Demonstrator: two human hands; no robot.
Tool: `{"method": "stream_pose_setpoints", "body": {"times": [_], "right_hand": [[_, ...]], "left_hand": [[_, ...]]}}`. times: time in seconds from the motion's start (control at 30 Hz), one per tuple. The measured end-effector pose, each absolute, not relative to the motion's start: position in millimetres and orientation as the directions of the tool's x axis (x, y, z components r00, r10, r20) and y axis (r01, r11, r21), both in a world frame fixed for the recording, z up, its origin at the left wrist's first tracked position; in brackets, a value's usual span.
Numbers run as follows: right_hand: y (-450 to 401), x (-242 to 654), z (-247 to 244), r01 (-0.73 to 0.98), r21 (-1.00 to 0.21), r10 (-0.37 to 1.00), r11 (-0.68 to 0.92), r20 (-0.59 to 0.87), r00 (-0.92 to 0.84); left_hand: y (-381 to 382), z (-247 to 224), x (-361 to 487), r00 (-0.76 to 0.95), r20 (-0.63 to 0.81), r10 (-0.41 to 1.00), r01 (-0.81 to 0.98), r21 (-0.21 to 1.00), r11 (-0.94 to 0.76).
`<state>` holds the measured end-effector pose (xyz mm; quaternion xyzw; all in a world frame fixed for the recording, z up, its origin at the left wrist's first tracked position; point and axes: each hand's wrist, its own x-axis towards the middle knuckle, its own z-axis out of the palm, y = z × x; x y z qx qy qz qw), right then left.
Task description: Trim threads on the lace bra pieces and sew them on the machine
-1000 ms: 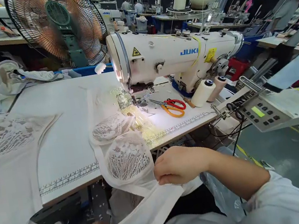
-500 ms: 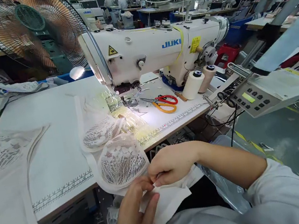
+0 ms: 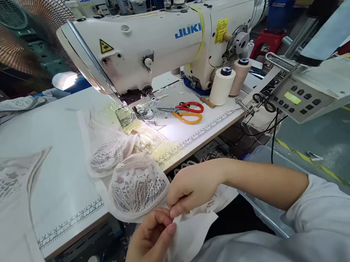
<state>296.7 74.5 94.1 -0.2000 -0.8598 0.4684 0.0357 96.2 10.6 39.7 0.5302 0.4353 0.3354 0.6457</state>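
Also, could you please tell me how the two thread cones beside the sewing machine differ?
The cream cone is paler, while the other, the beige cone, has a pinkish tone. The cream cone stands nearer the camera; the beige cone is farther back and partly hidden by it. Both have dark tops and stand upright on the table.

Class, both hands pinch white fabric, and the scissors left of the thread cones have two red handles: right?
No: in the head view, the scissors left of the thread cones have one handle red, the other orange. The left hand and right hand do pinch white fabric.
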Motion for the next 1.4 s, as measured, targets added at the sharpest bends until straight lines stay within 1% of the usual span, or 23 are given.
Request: {"method": "stream_pose_setpoints", "body": {"times": [0.23, 0.37, 0.57, 0.63, 0.7, 0.77, 0.93, 1.1, 1.2, 1.33, 1.4], "right_hand": [[74.7, 290.9, 100.6, 0.415, -0.745, 0.406, 0.522, -0.21, -0.889], [74.8, 289.2, 103.0, 0.458, -0.712, 0.429, 0.532, -0.24, -0.871], [77.4, 289.0, 98.5, 0.383, -0.763, 0.395, 0.52, -0.182, -0.9], [78.5, 288.7, 97.4, 0.372, -0.775, 0.394, 0.51, -0.174, -0.903], [79.2, 288.4, 97.4, 0.37, -0.778, 0.396, 0.507, -0.17, -0.902], [79.5, 288.1, 98.2, 0.381, -0.776, 0.399, 0.503, -0.183, -0.899], [80.7, 287.2, 100.3, 0.405, -0.771, 0.402, 0.492, -0.212, -0.891], [82.1, 285.1, 98.5, 0.415, -0.77, 0.428, 0.484, -0.206, -0.88], [82.9, 284.2, 96.7, 0.413, -0.754, 0.427, 0.51, -0.195, -0.883], [85.2, 285.6, 95.9, 0.392, -0.751, 0.405, 0.532, -0.181, -0.896], [85.7, 285.6, 95.4, 0.38, -0.727, 0.394, 0.572, -0.164, -0.904]], "left_hand": [[12.3, 39.8, 98.4, 0.375, -0.25, 0.893, -0.025, 0.96, 0.279], [12.5, 40.1, 100.4, 0.353, -0.298, 0.887, -0.011, 0.947, 0.322], [10.6, 46.5, 104.0, 0.262, -0.39, 0.883, -0.014, 0.913, 0.407], [10.5, 47.8, 103.6, 0.279, -0.396, 0.875, -0.026, 0.908, 0.419], [10.4, 48.6, 103.0, 0.345, -0.394, 0.852, -0.011, 0.906, 0.424], [9.7, 50.2, 103.4, 0.355, -0.402, 0.844, 0.003, 0.903, 0.429], [5.9, 59.8, 111.2, 0.221, -0.443, 0.869, -0.023, 0.888, 0.459], [5.5, 61.6, 113.8, 0.165, -0.383, 0.909, -0.034, 0.919, 0.393], [8.2, 54.0, 106.6, 0.188, -0.377, 0.907, -0.009, 0.923, 0.386], [9.8, 48.8, 100.4, 0.282, -0.399, 0.873, 0.024, 0.912, 0.41], [8.4, 53.1, 103.7, 0.269, -0.424, 0.865, 0.037, 0.902, 0.431]]}}
